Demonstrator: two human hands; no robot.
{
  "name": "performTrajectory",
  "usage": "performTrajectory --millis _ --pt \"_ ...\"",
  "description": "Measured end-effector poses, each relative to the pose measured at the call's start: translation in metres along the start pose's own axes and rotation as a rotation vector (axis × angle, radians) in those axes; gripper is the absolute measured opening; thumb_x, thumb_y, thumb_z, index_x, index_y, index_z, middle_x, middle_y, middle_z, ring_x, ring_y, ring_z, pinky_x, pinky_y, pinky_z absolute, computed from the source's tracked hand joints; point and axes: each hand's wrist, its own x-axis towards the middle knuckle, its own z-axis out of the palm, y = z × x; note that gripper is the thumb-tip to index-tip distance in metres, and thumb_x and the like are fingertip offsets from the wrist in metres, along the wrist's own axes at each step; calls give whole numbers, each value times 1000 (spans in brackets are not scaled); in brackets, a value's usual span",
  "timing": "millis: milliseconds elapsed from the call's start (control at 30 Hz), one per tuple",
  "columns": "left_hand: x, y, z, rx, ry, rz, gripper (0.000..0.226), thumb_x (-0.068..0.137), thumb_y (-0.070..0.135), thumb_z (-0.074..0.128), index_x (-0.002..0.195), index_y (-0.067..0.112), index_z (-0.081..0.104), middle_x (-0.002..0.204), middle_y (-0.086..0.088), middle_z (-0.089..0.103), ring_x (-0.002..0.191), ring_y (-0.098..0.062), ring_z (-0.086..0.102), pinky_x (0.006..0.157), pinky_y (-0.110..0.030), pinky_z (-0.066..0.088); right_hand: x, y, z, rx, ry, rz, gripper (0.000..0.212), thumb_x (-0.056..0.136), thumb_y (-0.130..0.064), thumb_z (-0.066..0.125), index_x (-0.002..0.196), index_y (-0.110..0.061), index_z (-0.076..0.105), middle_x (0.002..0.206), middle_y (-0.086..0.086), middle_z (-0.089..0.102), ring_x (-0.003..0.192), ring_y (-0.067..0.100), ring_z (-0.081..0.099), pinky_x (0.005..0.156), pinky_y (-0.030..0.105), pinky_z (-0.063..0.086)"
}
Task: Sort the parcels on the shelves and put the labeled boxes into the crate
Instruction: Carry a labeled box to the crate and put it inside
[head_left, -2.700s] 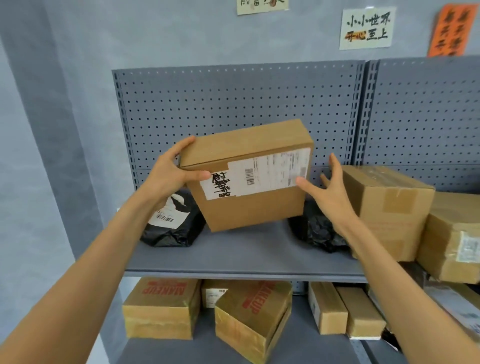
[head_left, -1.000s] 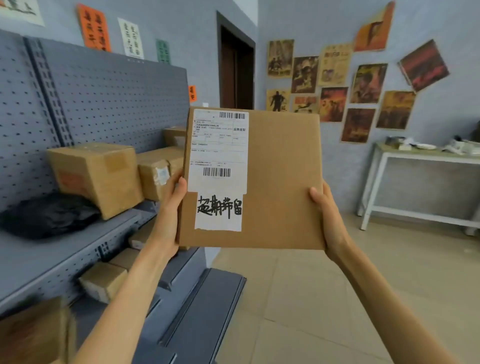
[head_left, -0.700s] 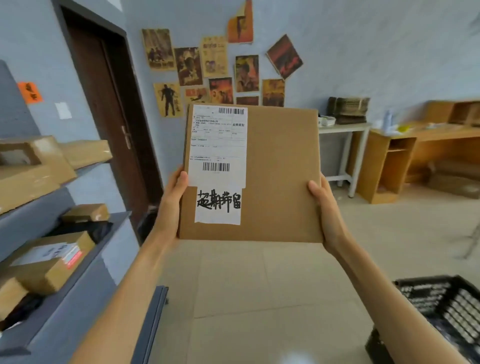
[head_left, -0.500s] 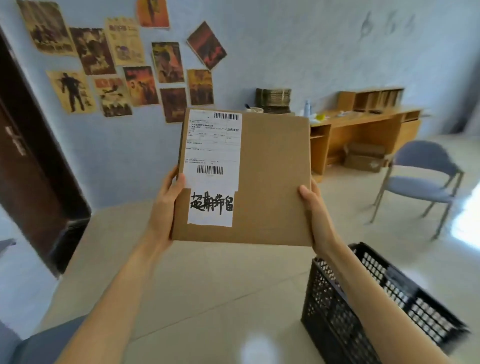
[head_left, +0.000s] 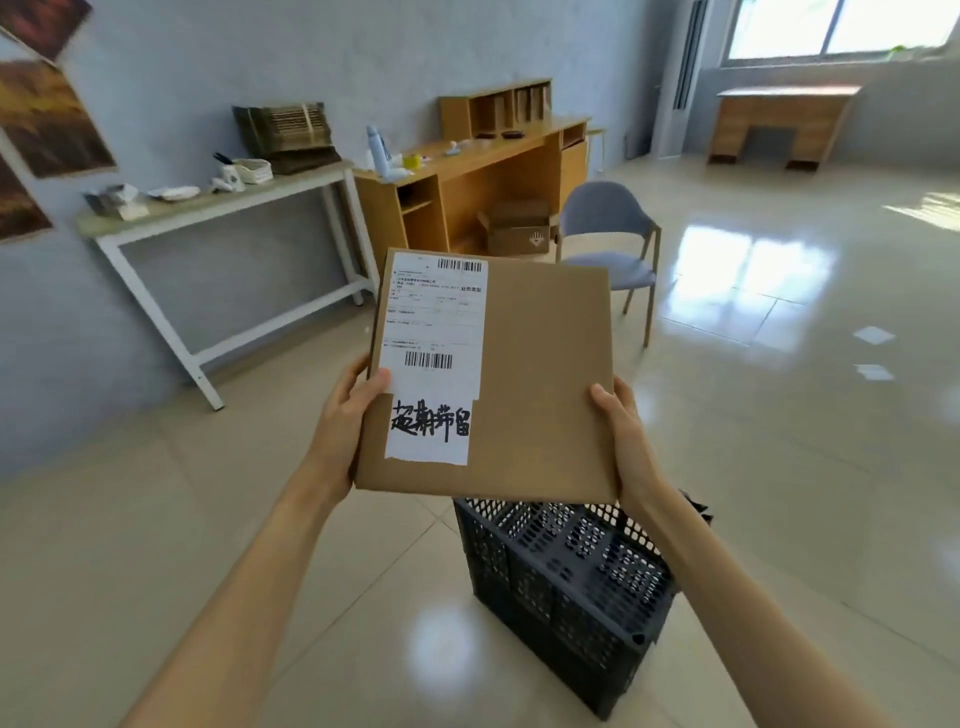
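- Glossy tiled floor (head_left: 779, 467), a black crate (head_left: 566, 587) standing on it.
- Left hand (head_left: 345, 415) and right hand (head_left: 626, 441) have fingers clamped on the labeled box (head_left: 545, 379), held above the crate.

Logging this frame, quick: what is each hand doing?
Left hand: shut on the brown labelled cardboard box.
Right hand: shut on the same box.
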Motion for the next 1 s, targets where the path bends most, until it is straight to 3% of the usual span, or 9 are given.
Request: performTrajectory --millis 100,200,267,333,500,633,700,867,1000 --pt "54 -28 22 44 -69 -79 39 92 32 57 131 29 51 114 -1 71 92 -24 71 75 -41 59 33 24 -26 -2 103 63 65 80 -50 53 138 -25 34 120 2 61 98 16 64 76 34 54" --pt "112 -59 37 110 -159 -173 42 79 39 62 121 41 56 114 1 71 104 -29 66 91 -51 51 72 52 -42 -8 200 133 68 82 -47 56 139 -20 31 116 1 60 95 16 63 74 32 53" --pt "154 -83 47 159 -221 -226 39 75 39 61 114 45 57 110 3 70 99 -23 65 84 -43 50 101 74 -51 -5 247 184 69 81 -44 57 140 -20 29 114 0 60 96 16 63 73 31 53" --pt "197 -113 56 215 -277 -266 46 76 38 61 121 40 54 111 5 68 98 -19 63 77 -36 48 130 101 -59 0 304 242 72 79 -45 56 141 -22 29 118 2 60 99 18 63 74 32 54" --pt "280 -193 79 288 -380 -411 37 91 24 59 126 32 48 112 5 66 97 -18 62 79 -39 47 182 171 -79 28 446 377 51 95 -33 51 141 -23 32 125 4 58 104 18 61 77 34 53" --pt "326 -252 97 363 -437 -521 41 89 24 63 127 30 47 129 0 60 108 -21 61 91 -48 48 204 226 -101 29 542 505 46 96 -30 49 139 -22 36 128 5 59 107 20 60 87 39 51" --pt "341 -280 108 411 -478 -571 40 90 24 63 126 30 47 129 -1 60 108 -22 61 93 -49 49 212 250 -113 25 578 574 46 96 -29 49 139 -20 35 128 5 57 105 17 59 84 38 51" --pt "363 -351 131 515 -540 -678 51 95 20 57 143 20 40 132 -6 57 103 -21 63 70 -32 50 234 303 -140 19 596 722 45 96 -28 47 139 -25 32 111 -9 57 96 8 55 69 33 44" --pt "373 -411 145 593 -512 -732 50 97 16 52 145 18 39 134 -7 55 108 -23 61 81 -35 55 249 353 -161 19 584 820 48 95 -32 47 139 -30 29 109 -10 54 95 8 53 75 39 44"
